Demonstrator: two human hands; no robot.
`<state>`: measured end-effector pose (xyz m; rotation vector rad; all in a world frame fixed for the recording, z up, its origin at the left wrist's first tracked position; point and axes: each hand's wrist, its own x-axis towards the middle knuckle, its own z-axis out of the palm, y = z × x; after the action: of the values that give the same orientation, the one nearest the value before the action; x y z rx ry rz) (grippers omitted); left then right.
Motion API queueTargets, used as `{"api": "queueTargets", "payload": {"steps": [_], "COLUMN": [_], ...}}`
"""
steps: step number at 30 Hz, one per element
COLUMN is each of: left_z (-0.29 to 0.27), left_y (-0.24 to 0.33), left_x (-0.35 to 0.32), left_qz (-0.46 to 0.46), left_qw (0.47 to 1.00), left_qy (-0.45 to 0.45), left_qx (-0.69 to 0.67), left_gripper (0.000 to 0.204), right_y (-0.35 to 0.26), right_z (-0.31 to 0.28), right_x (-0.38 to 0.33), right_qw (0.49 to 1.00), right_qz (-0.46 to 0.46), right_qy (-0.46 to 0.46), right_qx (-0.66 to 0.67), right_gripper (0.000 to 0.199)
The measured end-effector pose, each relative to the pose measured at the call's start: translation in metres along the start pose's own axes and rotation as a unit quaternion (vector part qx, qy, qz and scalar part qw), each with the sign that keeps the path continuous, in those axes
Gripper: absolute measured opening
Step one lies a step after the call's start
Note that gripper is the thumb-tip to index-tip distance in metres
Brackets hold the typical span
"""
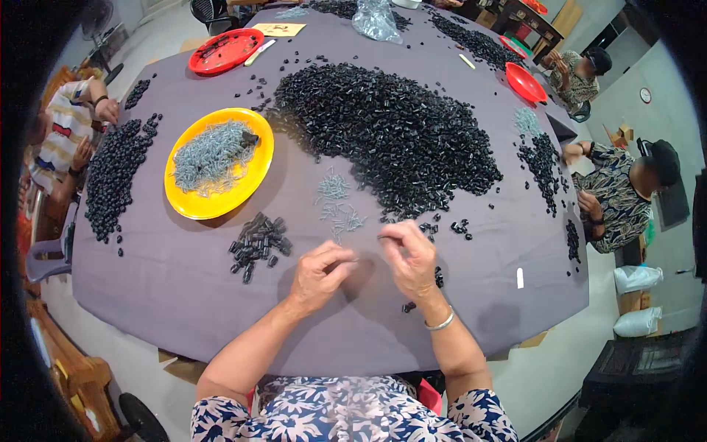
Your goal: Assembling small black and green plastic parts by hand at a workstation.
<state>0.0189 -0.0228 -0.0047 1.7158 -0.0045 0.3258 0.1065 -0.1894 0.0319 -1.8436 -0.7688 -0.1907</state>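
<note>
My left hand (322,276) is closed in a pinch near the table's front, with something thin and too small to name at its fingertips. To its right, my right hand (411,259) is also pinched, and a dark speck shows at its fingertips. Small grey pins (335,188) lie loosely on the cloth just beyond both hands. A little heap of black cylindrical pieces (258,243) sits left of my left hand. Beyond my right hand spreads a large pile of small black pieces (390,125). A few black pieces (461,228) lie scattered beside that hand.
A yellow plate (177,199) heaped with grey pins stands at left. Red trays (227,51) and a clear plastic bag (377,20) are farther back. People sit on both sides by black piles (118,177). A white strip (520,278) lies at right on the grey tablecloth (184,280).
</note>
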Motion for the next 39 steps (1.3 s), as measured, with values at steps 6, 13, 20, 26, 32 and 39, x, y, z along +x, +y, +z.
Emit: {"api": "queueTargets", "payload": {"steps": [6,13,20,26,32,39], "left_z": [0.001,0.002,-0.002,0.0,0.003,0.0], "left_y": [-0.004,-0.006,-0.008,-0.012,-0.012,-0.01], "left_x": [-0.006,0.0,0.004,-0.001,-0.003,-0.002], "left_qz": [-0.017,0.015,-0.019,-0.019,-0.022,-0.023], "left_qw": [1.0,1.0,0.999,0.999,0.997,0.999], "left_qy": [-0.003,0.015,0.017,0.012,0.03,0.009], "left_qx": [-0.019,0.011,-0.029,-0.049,-0.074,-0.035], "left_gripper": [0.014,0.012,0.012,0.016,0.017,0.018], "right_y": [0.007,-0.007,-0.024,-0.004,-0.003,-0.004], "right_z": [-0.016,-0.07,-0.015,0.005,0.009,0.011], "right_x": [0.003,0.084,0.03,0.0,-0.008,-0.007], "right_qw": [0.995,0.99,0.993,0.991,0.994,0.995], "right_qz": [0.071,0.042,0.087,0.051,0.023,-0.011], "right_qy": [0.047,0.108,-0.05,-0.1,-0.102,-0.101], "right_qx": [0.042,-0.079,0.061,0.066,0.019,-0.025], "right_gripper": [0.006,0.008,0.012,0.011,0.009,0.008]}}
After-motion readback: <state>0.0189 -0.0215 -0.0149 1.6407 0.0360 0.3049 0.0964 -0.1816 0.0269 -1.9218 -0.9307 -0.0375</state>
